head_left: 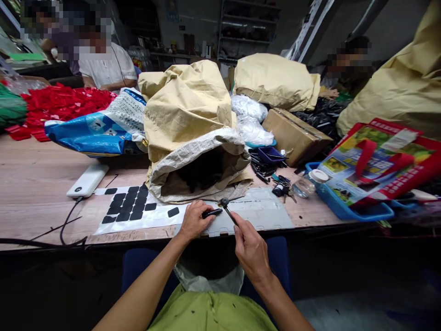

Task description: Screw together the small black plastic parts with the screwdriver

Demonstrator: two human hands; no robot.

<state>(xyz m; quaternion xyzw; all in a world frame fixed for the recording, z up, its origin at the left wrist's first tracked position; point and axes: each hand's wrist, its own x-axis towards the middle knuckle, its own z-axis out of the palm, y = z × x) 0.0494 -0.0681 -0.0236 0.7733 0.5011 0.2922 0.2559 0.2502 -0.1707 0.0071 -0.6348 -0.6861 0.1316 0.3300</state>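
Pinched between the left hand's (196,219) thumb and fingers, in the head view, is a black piece (212,213), held over the grey board (257,214) at the table's front edge. Closed around a handle, the right hand (253,250) grips a small hammer (224,203), its head near the piece's free end; whether they touch, I cannot tell.

Just beyond, a tan sack (188,103) lies with its pale mouth open towards the hands; dark contents (203,170) show inside, too shadowed to identify. To its right, clear plastic bags (253,131) holding whitish stuff sit in a shallow blue dish (262,145), near a small dark-blue tray (272,156) with black parts (260,172) lying beside it. Behind stands a cardboard box (296,135). Farther right, a blue basket (361,214) carries a printed red bag (375,161); a white-capped clear bottle (303,187) leans at its left rim.
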